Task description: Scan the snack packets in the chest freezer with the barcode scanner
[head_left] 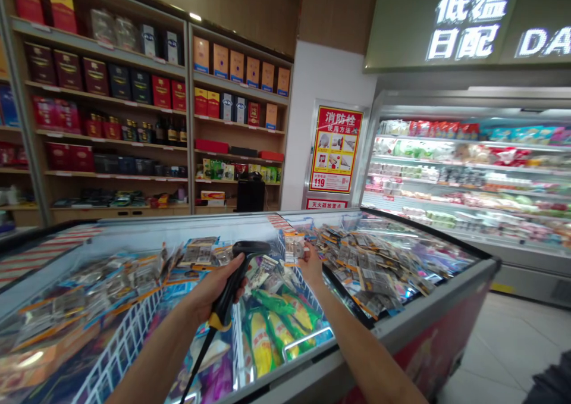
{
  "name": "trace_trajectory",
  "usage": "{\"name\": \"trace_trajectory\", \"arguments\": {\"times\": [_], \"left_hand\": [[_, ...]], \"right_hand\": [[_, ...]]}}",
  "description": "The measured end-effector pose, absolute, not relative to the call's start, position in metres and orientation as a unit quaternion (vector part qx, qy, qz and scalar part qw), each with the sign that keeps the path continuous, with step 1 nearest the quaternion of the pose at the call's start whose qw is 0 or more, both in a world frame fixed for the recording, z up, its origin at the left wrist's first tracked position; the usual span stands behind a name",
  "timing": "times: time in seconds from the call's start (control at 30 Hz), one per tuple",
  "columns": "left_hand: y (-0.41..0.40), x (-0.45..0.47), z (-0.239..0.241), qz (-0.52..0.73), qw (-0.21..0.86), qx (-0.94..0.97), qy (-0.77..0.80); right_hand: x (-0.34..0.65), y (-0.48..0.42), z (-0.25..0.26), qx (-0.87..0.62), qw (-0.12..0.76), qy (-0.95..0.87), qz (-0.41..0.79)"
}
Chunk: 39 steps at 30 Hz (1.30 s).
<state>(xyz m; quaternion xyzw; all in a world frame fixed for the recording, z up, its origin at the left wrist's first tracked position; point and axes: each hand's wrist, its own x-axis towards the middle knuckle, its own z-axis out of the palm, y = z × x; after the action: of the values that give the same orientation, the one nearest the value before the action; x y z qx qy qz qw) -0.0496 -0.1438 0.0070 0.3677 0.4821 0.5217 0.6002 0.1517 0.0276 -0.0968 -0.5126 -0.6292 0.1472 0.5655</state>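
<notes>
My left hand (218, 282) is wrapped around the handle of a black barcode scanner (250, 248) with a yellow band near its cord. The scanner's head points right, over the open freezer. Between the fingers of my right hand (313, 268) is a small snack packet (292, 249), flat and orange-edged with a printed label, held upright just right of the scanner. Similar packets (361, 261) lie in a heap on the freezer's right side. More packets (111, 291) spread across the left side. Below my hands, bagged corn cobs (272, 332) rest in a wire compartment.
The chest freezer's rim (303, 362) runs along the front, and white wire dividers (129, 338) split its inside. Shelves of boxed goods (134, 88) stand behind. A lit refrigerated display (468, 178) is at the right. Dark fabric (553, 380) shows at the lower right.
</notes>
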Motion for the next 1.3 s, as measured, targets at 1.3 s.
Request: {"name": "trace_trajectory", "arguments": {"times": [1.3], "left_hand": [[-0.141, -0.03, 0.022, 0.501, 0.697, 0.334, 0.389]], "right_hand": [[0.145, 0.009, -0.094, -0.536, 0.527, -0.649, 0.114]]}}
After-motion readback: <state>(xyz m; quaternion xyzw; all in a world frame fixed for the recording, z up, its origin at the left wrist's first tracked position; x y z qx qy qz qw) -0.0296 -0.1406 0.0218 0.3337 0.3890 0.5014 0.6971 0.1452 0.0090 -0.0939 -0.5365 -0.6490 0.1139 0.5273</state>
